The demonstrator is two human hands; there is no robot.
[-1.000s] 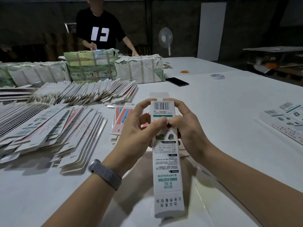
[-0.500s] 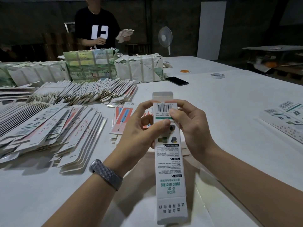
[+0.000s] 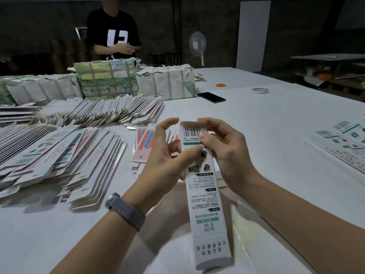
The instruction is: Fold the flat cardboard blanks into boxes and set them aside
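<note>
Since the earlier frame, the top flap of the box (image 3: 205, 194) is being folded down. At centre frame, above the table (image 3: 276, 125), the box is being gripped by the left hand (image 3: 167, 161) and pinched by the right hand (image 3: 223, 153). Flat blanks (image 3: 59, 155) are being kept at 9 o'clock.

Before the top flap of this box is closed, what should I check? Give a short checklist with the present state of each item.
1. Box opened into a tube: ok.
2. Left hand holds the box: ok.
3. Right hand fingers at the top flap: ok.
4. Top flap tucked in: not ok, it is folded over but not closed.
5. Near end closed: cannot tell.
6. Bare table on the right to set it aside: ok.
</note>
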